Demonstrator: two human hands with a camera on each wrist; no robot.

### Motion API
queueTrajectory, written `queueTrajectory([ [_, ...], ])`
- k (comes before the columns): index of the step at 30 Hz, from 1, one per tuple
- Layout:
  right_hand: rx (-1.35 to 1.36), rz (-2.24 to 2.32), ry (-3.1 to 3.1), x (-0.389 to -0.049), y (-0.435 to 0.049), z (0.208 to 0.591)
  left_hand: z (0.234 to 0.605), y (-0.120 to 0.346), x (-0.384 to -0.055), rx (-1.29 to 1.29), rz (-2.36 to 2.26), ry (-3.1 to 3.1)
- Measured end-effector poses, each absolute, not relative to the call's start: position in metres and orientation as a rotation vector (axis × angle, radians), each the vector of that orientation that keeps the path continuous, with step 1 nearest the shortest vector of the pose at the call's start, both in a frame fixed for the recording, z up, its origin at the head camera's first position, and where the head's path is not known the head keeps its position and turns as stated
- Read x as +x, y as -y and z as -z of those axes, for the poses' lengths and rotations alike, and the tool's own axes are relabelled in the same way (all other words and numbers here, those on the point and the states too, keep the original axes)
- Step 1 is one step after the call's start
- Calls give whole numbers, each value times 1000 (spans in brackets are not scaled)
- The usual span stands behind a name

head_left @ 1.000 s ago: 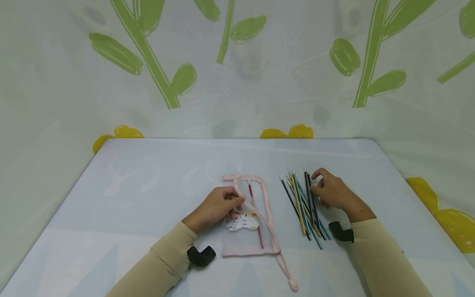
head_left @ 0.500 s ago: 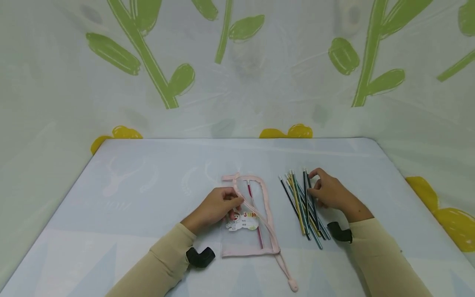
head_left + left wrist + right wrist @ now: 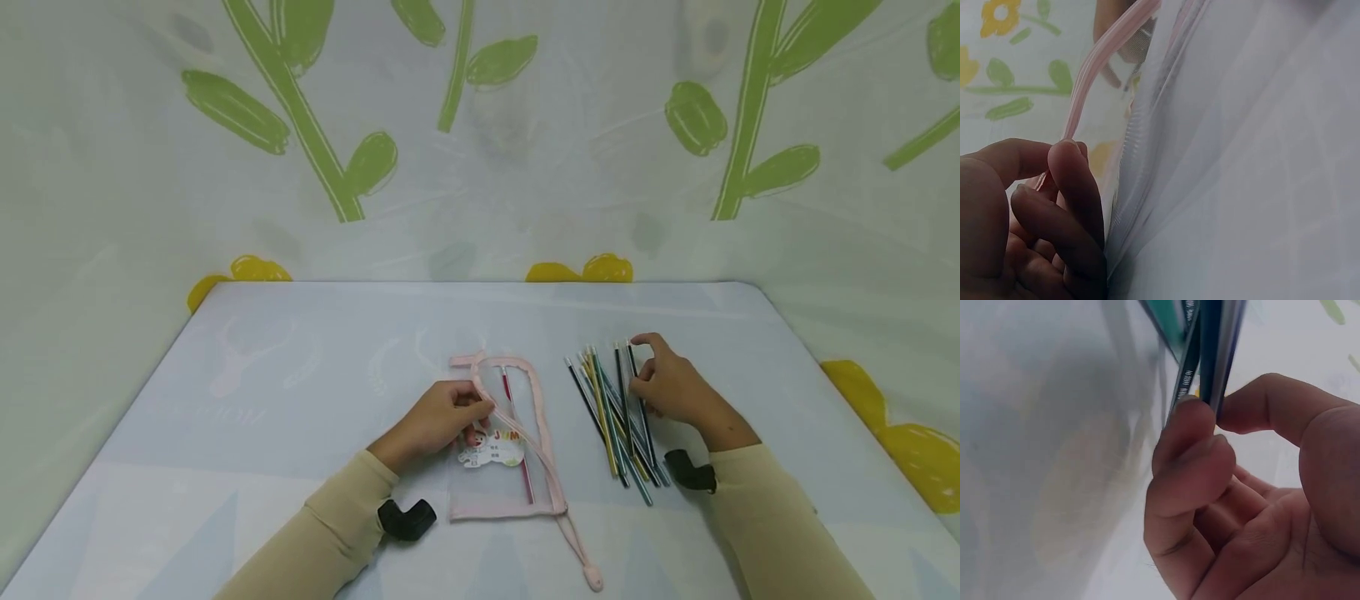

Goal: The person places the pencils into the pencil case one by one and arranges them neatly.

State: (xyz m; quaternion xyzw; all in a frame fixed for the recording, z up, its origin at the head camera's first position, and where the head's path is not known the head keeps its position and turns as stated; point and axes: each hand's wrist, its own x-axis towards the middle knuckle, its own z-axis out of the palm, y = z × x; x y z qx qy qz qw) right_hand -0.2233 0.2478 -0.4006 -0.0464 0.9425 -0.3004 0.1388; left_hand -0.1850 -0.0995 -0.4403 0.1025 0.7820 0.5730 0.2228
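My left hand point(image 3: 442, 417) pinches the pink edging of a see-through pencil pouch point(image 3: 487, 510) at its opening. In the left wrist view, thumb and finger close on that pink trim point(image 3: 1094, 72), which stands raised off the pouch. A red pencil point(image 3: 528, 483) shows inside, beside a printed cartoon label point(image 3: 495, 450). To the pouch's right lies a loose bundle of pencils point(image 3: 609, 417), black, teal and gold. My right hand point(image 3: 677, 390), at its right side, pinches a dark pencil point(image 3: 642, 417). The right wrist view has the pencil point(image 3: 1211, 356) between finger and thumb.
The pouch's pink wrist strap point(image 3: 573, 537) trails toward the front of the table point(image 3: 300, 358). Black wrist mounts point(image 3: 407, 518) sit at both cuffs. Behind the table hangs a white backdrop point(image 3: 570, 183) printed with green leaves.
One dark pencil has shifted right, away from its neighbour, with my right hand. The left hand and the pouch have kept their places.
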Motion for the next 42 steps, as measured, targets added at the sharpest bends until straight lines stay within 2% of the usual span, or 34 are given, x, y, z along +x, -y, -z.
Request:
queueTrajectory([
  [18,-133,1221,-2776,-212,-232,384,437,101,-185,310,-1603,-2058],
  [42,-264,1559,-2559,-197,-191,393,429,98,-179,317,-1616,-2020],
])
